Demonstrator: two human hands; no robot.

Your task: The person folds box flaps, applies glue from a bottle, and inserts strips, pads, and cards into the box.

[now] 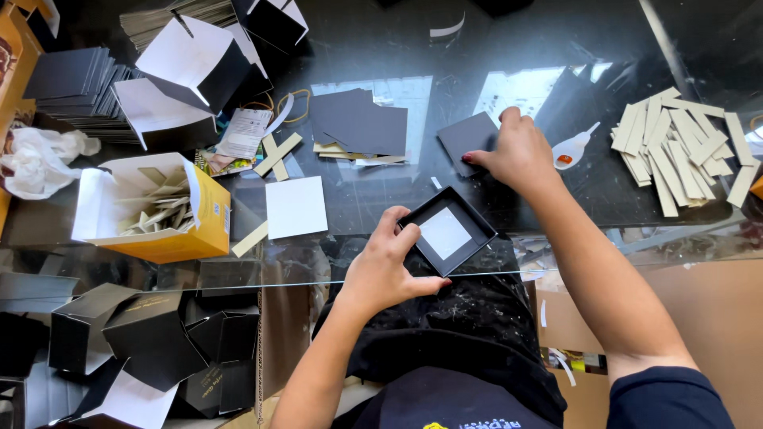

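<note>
A person seated at a glass tabletop [381,48] steadies a shallow black box tray [447,230] with the left hand [387,266], its grip closed on the tray's near-left edge, thumb along the rim and fingers curled over the corner; the right hand [517,152] reaches just beyond the tray, its grip spread flat, fingertips pressing a dark grey card square [469,139] and clamped on nothing; the tray sits near the tabletop's front edge, turned corner-on like a diamond, matt black with low upright walls and a white square panel [444,233] lying centred on its floor; judged from this frame, the step goes best if the left grip keeps the tray from rotating while the card is slid, not lifted by one corner, and lowered level so its edges meet the walls evenly; farther right of the right grip lie a small glue bottle [574,148] and a heap of pale card strips [682,147]; left of the left grip rest a loose white square [296,206] and a yellow carton [151,208] holding offcuts.
</note>
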